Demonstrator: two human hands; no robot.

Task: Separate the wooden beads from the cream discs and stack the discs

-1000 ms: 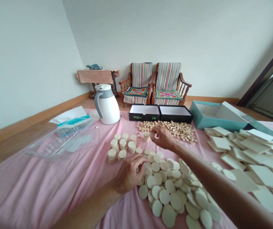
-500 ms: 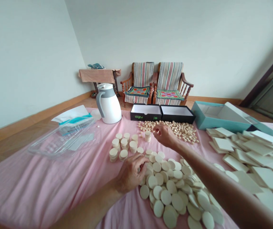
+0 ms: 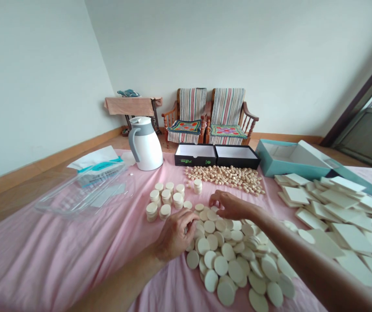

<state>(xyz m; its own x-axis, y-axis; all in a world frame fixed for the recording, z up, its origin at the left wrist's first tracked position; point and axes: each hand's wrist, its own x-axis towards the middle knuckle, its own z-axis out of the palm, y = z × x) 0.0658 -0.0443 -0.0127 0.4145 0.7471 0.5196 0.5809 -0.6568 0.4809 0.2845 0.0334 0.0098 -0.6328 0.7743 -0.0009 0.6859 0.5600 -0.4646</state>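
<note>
My left hand [image 3: 177, 232] rests at the left edge of a loose pile of round wooden discs [image 3: 220, 264]. Its fingers are curled together; whatever they hold, if anything, is hidden. Over the pile's far edge, my right hand [image 3: 227, 204] points its fingers down, slightly apart, at the discs, with nothing visible in them. Several short stacks of discs [image 3: 165, 196] stand in rows beyond my left hand. One separate disc stack [image 3: 198, 186] stands farther back, in front of the small wooden pieces [image 3: 225, 177]. A single disc [image 3: 187, 204] lies near my left fingertips.
Square wooden tiles [image 3: 338, 199] are heaped at the right, before a teal box [image 3: 290, 160]. Two black open trays [image 3: 217, 161] stand at the back. A white jug [image 3: 148, 149] and a clear plastic tray [image 3: 75, 197] are at the left on the pink cloth [image 3: 108, 242].
My right hand has come back from beside the separate stack and lowered to the far edge of the disc pile. My left hand has stayed almost still. The view has shifted slightly.
</note>
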